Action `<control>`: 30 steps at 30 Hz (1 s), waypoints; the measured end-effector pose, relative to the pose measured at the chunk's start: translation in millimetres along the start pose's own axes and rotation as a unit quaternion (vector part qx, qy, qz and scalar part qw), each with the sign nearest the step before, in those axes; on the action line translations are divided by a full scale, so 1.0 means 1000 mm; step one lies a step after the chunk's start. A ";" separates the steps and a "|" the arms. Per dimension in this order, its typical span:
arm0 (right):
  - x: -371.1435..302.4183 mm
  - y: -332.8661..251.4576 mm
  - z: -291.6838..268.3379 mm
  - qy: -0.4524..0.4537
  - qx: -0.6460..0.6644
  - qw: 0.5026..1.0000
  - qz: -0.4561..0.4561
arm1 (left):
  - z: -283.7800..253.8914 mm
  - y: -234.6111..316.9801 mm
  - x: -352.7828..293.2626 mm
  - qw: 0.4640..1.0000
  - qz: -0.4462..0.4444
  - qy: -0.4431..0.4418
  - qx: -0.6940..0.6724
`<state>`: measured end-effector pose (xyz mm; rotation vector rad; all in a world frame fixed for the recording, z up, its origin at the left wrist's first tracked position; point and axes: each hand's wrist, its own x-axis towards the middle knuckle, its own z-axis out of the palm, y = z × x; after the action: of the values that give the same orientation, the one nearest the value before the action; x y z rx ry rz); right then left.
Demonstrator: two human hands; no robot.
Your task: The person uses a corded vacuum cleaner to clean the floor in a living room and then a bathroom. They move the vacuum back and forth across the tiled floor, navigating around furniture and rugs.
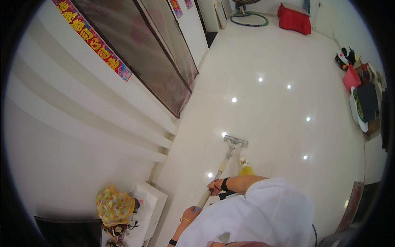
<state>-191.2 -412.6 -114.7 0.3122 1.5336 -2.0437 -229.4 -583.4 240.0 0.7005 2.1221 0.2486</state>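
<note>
A mop with a long pale handle [222, 166] slants away from me across the glossy floor. Its flat grey head [235, 141] rests on the tiles ahead of my foot. My left hand [191, 214] is closed around the upper part of the handle, close to my body. Farther down, my right hand [213, 187] wraps the same handle, a black band on its wrist. One slippered foot [244, 162] under a yellow trouser leg stands just right of the mop. Small gaps between the fingers are too fine to make out.
A white cabinet [154, 208] with a yellow patterned cloth [115, 205] stands at lower left, beside a dark screen [70, 231]. Brown-framed curtained doors [164, 49] line the left wall. A tub [358, 109] and a pink bucket [351, 78] sit along the right; a red-covered box [294, 19] is far off.
</note>
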 end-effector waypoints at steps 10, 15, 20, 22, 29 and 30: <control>-0.122 -0.128 -0.141 0.245 0.398 0.843 0.266 | 0.021 0.155 0.139 0.999 0.047 0.002 -0.016; -0.184 -0.179 -0.257 0.229 -0.553 0.789 0.137 | 0.021 0.286 0.258 0.973 0.225 -0.053 0.016; -0.242 -0.188 -0.339 0.231 -0.581 0.761 0.174 | 0.026 0.374 0.316 0.944 0.057 -0.186 -0.265; -0.239 -0.190 -0.343 0.135 -0.592 0.763 0.220 | 0.028 0.374 0.313 0.889 -0.049 -0.240 -0.388; -0.150 -0.150 -0.205 0.172 0.118 0.921 0.331 | 0.046 0.218 0.240 0.931 -0.093 -0.171 -0.310; -0.138 -0.147 -0.171 0.193 0.160 0.913 0.323 | 0.046 0.186 0.226 0.944 -0.088 -0.159 -0.277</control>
<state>-185.7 -184.1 17.8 1.2367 1.0665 -1.7269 -226.3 -306.2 135.4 0.1974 1.6757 0.5649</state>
